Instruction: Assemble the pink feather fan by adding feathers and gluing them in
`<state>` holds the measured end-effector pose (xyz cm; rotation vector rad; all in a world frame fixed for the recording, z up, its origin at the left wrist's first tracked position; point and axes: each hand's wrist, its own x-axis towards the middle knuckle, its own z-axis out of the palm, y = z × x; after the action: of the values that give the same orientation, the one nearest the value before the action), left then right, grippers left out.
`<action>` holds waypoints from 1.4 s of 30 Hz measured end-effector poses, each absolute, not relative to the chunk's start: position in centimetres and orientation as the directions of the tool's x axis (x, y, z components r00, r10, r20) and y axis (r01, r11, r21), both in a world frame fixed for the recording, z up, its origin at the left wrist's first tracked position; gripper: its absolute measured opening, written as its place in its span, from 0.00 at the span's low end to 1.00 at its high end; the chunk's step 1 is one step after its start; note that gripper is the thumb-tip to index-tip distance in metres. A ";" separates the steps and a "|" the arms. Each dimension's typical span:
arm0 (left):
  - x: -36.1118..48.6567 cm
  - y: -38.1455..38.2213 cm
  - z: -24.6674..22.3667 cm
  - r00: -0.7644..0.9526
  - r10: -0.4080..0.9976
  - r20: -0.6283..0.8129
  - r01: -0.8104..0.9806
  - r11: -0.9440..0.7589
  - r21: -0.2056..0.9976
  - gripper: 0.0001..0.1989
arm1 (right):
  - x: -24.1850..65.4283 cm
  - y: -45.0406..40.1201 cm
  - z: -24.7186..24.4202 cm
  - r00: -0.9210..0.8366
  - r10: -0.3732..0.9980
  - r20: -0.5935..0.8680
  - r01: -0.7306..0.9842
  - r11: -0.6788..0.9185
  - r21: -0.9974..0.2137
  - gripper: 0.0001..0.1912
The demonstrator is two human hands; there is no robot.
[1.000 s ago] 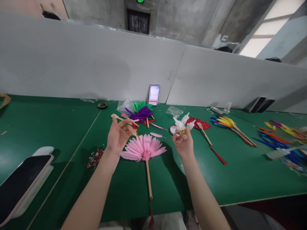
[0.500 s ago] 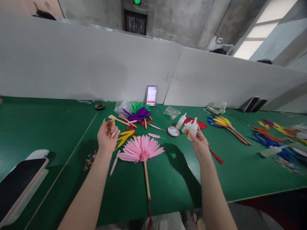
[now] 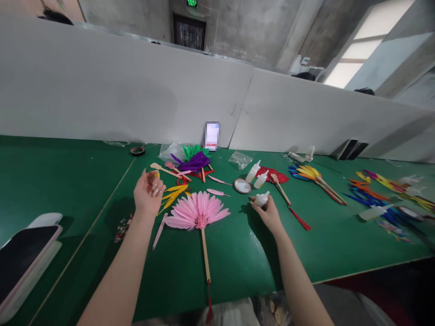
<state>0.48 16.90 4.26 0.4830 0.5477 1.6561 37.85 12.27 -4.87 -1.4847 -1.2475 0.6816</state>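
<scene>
My right hand (image 3: 269, 213) grips a small white squeeze bottle (image 3: 262, 199) low over the table, right of the pink feather fan (image 3: 199, 213). That fan lies flat, its wooden handle (image 3: 205, 258) toward me and a red tassel at the end. My left hand (image 3: 149, 192) is raised left of the fan with its fingers curled in. A small yellow spot shows at its fingertips; what it is I cannot make out. Yellow feathers (image 3: 175, 195) and a loose pink feather (image 3: 159, 232) lie near that hand.
Two more squeeze bottles (image 3: 253, 171) stand by a roll of tape (image 3: 242, 185) and a red fan (image 3: 272, 174). Purple feathers (image 3: 193, 162) lie at the back, before a propped phone (image 3: 212, 136). A blue-and-yellow feather fan (image 3: 307, 173) rests to the right, a dark-screened device (image 3: 27, 258) at left.
My right hand has come down toward the table and slightly left with the squeeze bottle, uncovering another bottle behind it. My left hand stays raised and curled. The view has shifted slightly.
</scene>
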 end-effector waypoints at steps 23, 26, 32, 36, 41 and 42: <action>0.2 16.3 4.8 -0.036 0.990 0.133 -0.837 -0.103 0.538 0.18 | 27.2 10.2 5.3 -0.190 0.902 0.387 0.667 0.408 -0.624 0.12; 0.0 16.3 4.8 -0.048 0.991 0.126 -0.836 -0.109 0.538 0.17 | 24.5 8.4 7.1 -0.543 0.838 -0.043 0.521 0.296 -0.801 0.22; 0.9 16.3 4.6 -0.031 0.996 0.079 -0.791 -0.073 0.607 0.16 | 23.4 6.6 10.4 -0.501 0.848 0.173 0.590 0.481 -0.648 0.11; 1.7 16.4 5.1 -0.034 0.999 0.031 -0.676 -0.046 0.736 0.15 | 23.9 6.5 8.2 -0.393 0.888 0.240 0.633 0.451 -0.629 0.11; 1.1 13.9 7.5 -0.099 0.984 0.151 -0.161 -0.165 0.973 0.09 | 25.1 2.9 4.8 -0.304 0.922 0.238 0.634 0.383 -0.672 0.07; 0.9 12.7 7.9 -0.066 0.985 0.161 -0.029 -0.163 0.986 0.09 | 25.6 2.2 4.4 -0.281 0.929 0.241 0.636 0.368 -0.678 0.06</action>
<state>0.87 12.68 7.92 1.2710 1.1487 1.3926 25.56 2.19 4.37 -1.3484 -2.0182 0.6160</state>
